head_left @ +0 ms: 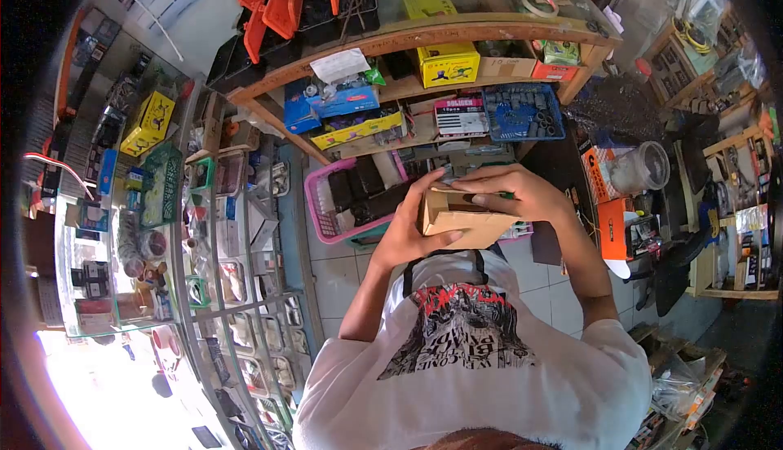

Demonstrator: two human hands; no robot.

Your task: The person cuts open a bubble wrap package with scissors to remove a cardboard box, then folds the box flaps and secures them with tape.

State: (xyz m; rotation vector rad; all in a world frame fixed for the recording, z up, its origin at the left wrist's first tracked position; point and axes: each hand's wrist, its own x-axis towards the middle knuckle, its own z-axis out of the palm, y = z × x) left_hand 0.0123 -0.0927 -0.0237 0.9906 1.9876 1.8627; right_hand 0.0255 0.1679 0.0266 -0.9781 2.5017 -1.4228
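In front of my chest is a small brown cardboard box [465,231], its top side towards my fingers and a dark gap showing there. My left hand [405,226] is closed around the box's left side, thumb on the near face and fingers at the top edge. Across the top lies my right hand [522,195], its fingers along the far edge and its thumb bent at the gap, gripping the box. What the box contains is hidden.
Beyond my hands stands a wooden-framed glass counter [440,30] with boxes on its shelf. Below it sits a pink basket [326,230] with dark packages. A blue crate [522,114] holds grey fittings. Glass shelves [192,287] run along the left; an orange box [613,230] is at right.
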